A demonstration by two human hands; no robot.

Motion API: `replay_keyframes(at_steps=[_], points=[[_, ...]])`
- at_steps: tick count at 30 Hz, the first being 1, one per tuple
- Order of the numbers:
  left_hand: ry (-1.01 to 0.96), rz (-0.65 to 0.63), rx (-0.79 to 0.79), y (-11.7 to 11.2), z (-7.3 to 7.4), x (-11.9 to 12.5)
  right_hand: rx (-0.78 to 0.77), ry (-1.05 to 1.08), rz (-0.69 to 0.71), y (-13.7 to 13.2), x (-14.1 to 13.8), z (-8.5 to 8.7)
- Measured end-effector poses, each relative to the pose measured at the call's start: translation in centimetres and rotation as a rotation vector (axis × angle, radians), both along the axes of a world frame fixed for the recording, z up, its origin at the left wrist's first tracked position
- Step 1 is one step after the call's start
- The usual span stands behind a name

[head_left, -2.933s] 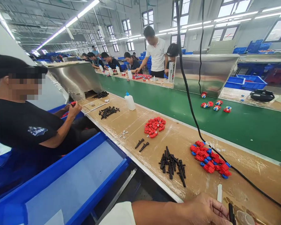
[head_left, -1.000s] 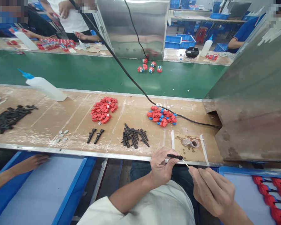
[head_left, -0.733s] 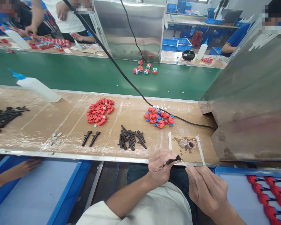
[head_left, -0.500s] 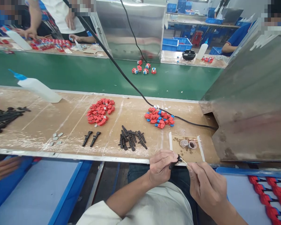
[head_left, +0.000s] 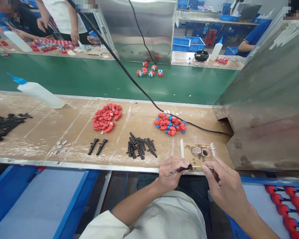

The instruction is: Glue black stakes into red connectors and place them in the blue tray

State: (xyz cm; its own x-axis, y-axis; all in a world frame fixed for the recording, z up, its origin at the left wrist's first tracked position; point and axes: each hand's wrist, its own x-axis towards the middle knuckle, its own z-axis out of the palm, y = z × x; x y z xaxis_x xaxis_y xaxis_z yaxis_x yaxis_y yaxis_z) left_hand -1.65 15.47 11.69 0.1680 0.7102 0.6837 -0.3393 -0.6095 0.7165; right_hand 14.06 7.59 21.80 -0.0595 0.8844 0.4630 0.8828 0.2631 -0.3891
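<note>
My left hand (head_left: 171, 174) is closed around a small black toy gun (head_left: 184, 168) at the bench's front edge. Between the thumb and fingers of my right hand (head_left: 224, 181) is a thin wooden stick (head_left: 197, 166), its tip at the gun's right end; whether they touch is too fine to tell. Just beyond them are a small clear cup (head_left: 196, 151) and a cup of dark liquid (head_left: 205, 152), on a stained patch between white tape strips. A pile of black toy guns (head_left: 139, 146) lies to the left, and two more guns (head_left: 97, 147) lie apart.
Red parts (head_left: 107, 118) and red-and-blue parts (head_left: 169, 124) lie in heaps farther back. A black cable (head_left: 129, 77) crosses the bench. At left stands a tilted white bottle (head_left: 41, 94). Behind runs a green belt (head_left: 89, 78); a metal panel (head_left: 271, 99) bounds the right.
My right hand has moved slightly right and up, and the stick now lies nearly level. The toy gun has turned flatter in my left hand. Red pieces on the green belt have shifted left.
</note>
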Motion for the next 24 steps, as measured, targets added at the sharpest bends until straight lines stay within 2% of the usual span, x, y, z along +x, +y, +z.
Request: replay_keyframes(at_steps=[6,8,10,13,16,24], points=[[-0.019,-0.203,-0.569,-0.5,-0.3,0.0,-0.034,0.044,0.025,0.1,0.2,-0.3],[-0.058,-0.250,-0.697,-0.6,-0.4,0.2,-0.002,0.014,0.020,0.0,-0.1,-0.4],[-0.078,-0.257,-0.754,-0.6,-0.5,0.4,0.041,-0.025,0.010,-0.1,-0.5,-0.6],[-0.094,-0.250,-0.765,-0.6,-0.6,0.6,0.085,-0.064,-0.009,-0.3,-0.8,-1.0],[-0.083,-0.216,-0.709,-0.6,-0.6,0.5,0.104,-0.065,-0.019,-0.3,-0.8,-1.2],[0.019,-0.008,-0.365,-0.7,-0.6,0.4,0.166,-0.135,-0.011,-0.6,-1.6,-1.5]])
